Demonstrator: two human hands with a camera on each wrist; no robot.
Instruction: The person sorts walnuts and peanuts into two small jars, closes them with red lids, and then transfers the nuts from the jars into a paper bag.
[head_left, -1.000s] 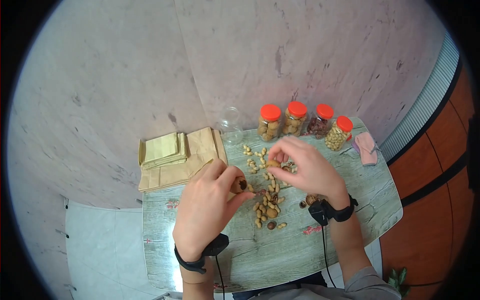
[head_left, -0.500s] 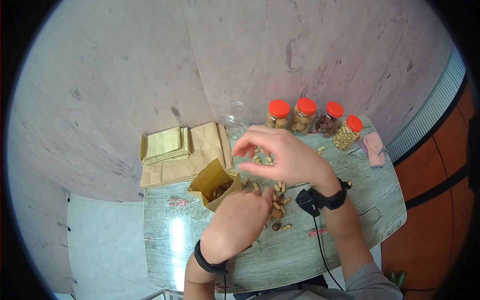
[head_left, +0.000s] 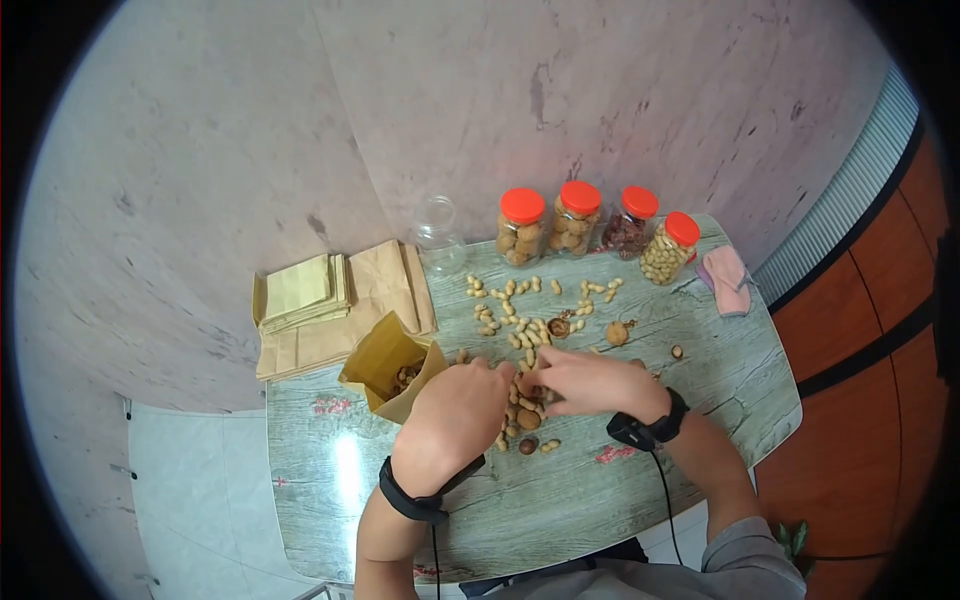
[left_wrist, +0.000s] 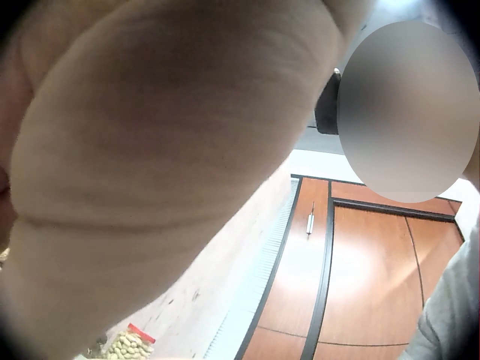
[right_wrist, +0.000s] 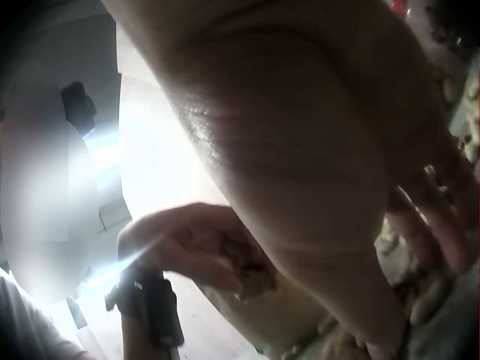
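Unshelled peanuts [head_left: 518, 322] lie scattered over the middle of the table, with a walnut [head_left: 528, 419] and a dark round nut [head_left: 527, 446] near the front. My left hand [head_left: 455, 420] is low at the left side of this pile; its fingers curl around a brown nut piece [right_wrist: 255, 279], seen in the right wrist view. From the right, my right hand [head_left: 590, 384] reaches down into the pile, fingers [right_wrist: 420, 236] pointing down and apart from the thumb. Left of the hands stands an open paper bag [head_left: 412, 402] with brown nuts inside.
Red-lidded jars of walnuts [head_left: 520, 238], dark nuts [head_left: 625, 238] and pale nuts [head_left: 664, 258] stand along the wall beside a clear jar [head_left: 440, 250]. Flat paper bags [head_left: 385, 285] lie back left. A pink cloth [head_left: 727, 284] lies at the right edge. Walnut pieces [head_left: 618, 333] lie behind the right hand.
Both hands were raised over the table one second ago, the right pinching a light brown piece. The left came down to the pile; the right passed near the bag, empty, then moved down among the nuts.
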